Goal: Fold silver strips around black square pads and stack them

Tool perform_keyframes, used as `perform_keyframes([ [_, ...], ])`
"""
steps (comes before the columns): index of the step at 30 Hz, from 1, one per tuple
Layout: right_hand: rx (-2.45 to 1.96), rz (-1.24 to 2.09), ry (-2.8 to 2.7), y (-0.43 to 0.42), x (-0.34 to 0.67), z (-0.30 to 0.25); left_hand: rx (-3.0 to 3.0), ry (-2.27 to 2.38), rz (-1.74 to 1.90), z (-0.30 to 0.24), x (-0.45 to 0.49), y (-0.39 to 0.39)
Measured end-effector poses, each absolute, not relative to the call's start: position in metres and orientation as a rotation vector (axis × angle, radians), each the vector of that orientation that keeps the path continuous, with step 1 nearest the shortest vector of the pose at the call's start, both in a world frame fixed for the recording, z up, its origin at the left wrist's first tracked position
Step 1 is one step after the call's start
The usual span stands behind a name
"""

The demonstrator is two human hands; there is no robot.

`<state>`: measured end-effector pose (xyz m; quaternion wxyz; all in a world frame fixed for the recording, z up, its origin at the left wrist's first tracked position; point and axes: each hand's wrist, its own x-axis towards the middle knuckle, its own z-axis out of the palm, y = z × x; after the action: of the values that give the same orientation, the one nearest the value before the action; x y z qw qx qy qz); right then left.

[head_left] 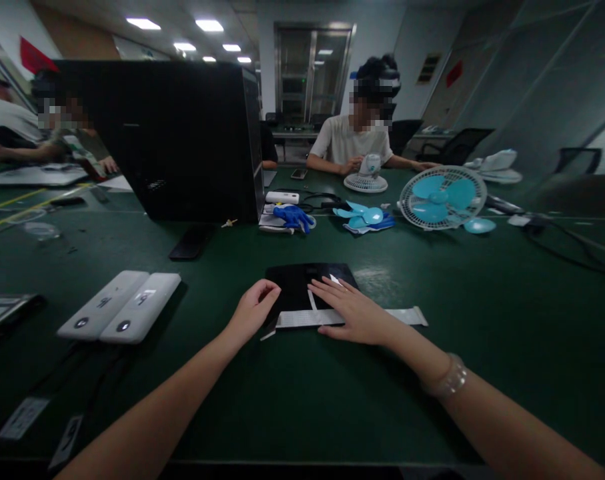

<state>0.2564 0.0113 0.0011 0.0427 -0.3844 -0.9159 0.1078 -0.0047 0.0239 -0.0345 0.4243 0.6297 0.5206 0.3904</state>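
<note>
While the right hand (pixel 355 313) lies flat, fingers extended and slightly parted, across a thin black panel (pixel 291 288), the left hand (pixel 257 305) is curled at the panel's left edge, thumb near the bent fingers; whether it grips anything cannot be told from where one stands. The panel lies on the green desk (pixel 222 413), directly before the seated person. A pale ribbon-like strip (pixel 406 316) runs along its near side, passing beneath the right hand and out beyond the wrist. Judging by appearance, the panel should be light, stiff, smooth enough to slip and perhaps brittle, best held by opposite edges; the strip looks flexible and easily creased, better supported along its length than pulled by its end. The right hand and strip hide part of the panel. To the left, well apart, lie two white slabs (pixel 122 308) with cables; beyond stand a dark phone (pixel 188 243), a large black case (pixel 182 133), gloves (pixel 295 218), loose blue blades (pixel 365 215) and a fan (pixel 442 197).
</note>
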Motion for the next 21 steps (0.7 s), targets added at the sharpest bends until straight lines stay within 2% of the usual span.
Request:
perform_keyframes([
  [12, -1.329, 0.347, -2.767, 0.019, 0.271, 0.010, 1.415, 1.321, 0.925, -0.015, -0.006, 0.017],
  [16, -1.575, 0.388, -2.681, 0.031, 0.305, 0.010, 1.446, 1.293, 0.912, -0.021, -0.008, 0.020],
  [21, -2.005, 0.417, -2.396, 0.062, 0.394, -0.002, 1.455, 1.276, 0.892, -0.026, -0.010, 0.022],
])
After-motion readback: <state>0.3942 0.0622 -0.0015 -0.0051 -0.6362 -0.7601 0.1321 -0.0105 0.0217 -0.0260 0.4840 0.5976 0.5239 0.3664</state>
